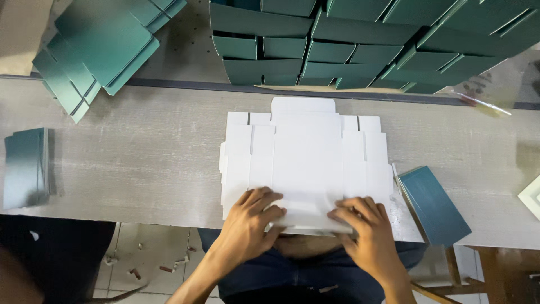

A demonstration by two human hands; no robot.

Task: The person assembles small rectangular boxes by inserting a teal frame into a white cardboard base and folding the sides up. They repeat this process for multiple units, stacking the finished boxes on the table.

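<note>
Pressing on the near flap of a flat white box blank (306,163), my left hand (251,224) and my right hand (367,228) lie side by side at the edge of the grey worktable (140,152). Both hands have their fingers bent over the flap's folded edge, thumbs turned inward. The blank lies unfolded, white side up, at the table's centre. A dark green folded piece (434,204) rests just right of it; stacked green blanks (360,45) stand beyond.
</note>
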